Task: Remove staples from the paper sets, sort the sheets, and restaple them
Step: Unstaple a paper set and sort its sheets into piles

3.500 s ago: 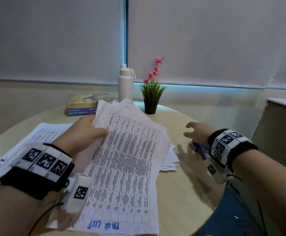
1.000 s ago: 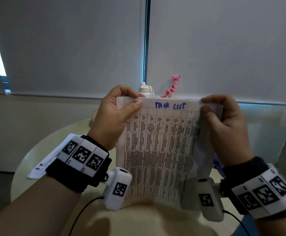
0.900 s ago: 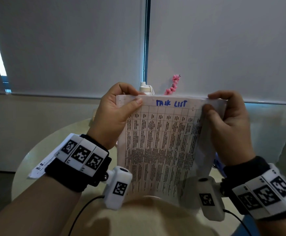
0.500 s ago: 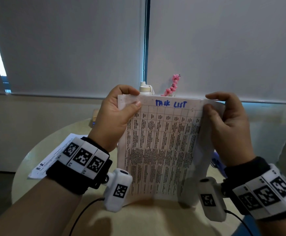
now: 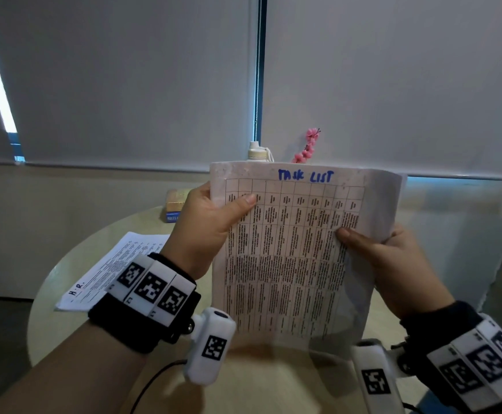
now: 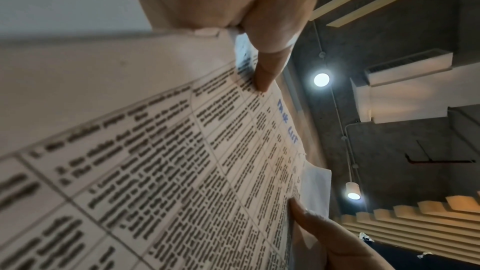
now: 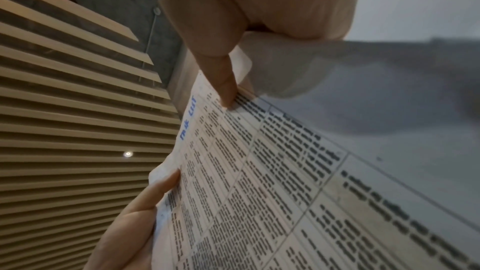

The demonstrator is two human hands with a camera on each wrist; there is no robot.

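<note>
A set of printed sheets headed "TASK LIST" in blue [image 5: 291, 249] stands upright above the round table. My left hand [image 5: 211, 222] grips its left edge near the top, thumb across the front. My right hand [image 5: 387, 258] grips the right edge lower down, thumb on the front sheet. The left wrist view shows the paper set [image 6: 182, 171] with my left thumb [image 6: 267, 65] pressed on it. In the right wrist view my right thumb [image 7: 223, 81] presses the same set [image 7: 272, 192]. No staple or stapler can be made out.
Another printed set marked "H.R." [image 5: 112, 270] lies on the table [image 5: 64, 330] at the left. A book [image 5: 175, 204] lies at the back. A white bottle [image 5: 257, 150] and pink flowers [image 5: 308, 146] show above the held sheets.
The sheets were lifted off the table and stood upright in both hands. In the last half second my right hand slid from the top right corner down the right edge.
</note>
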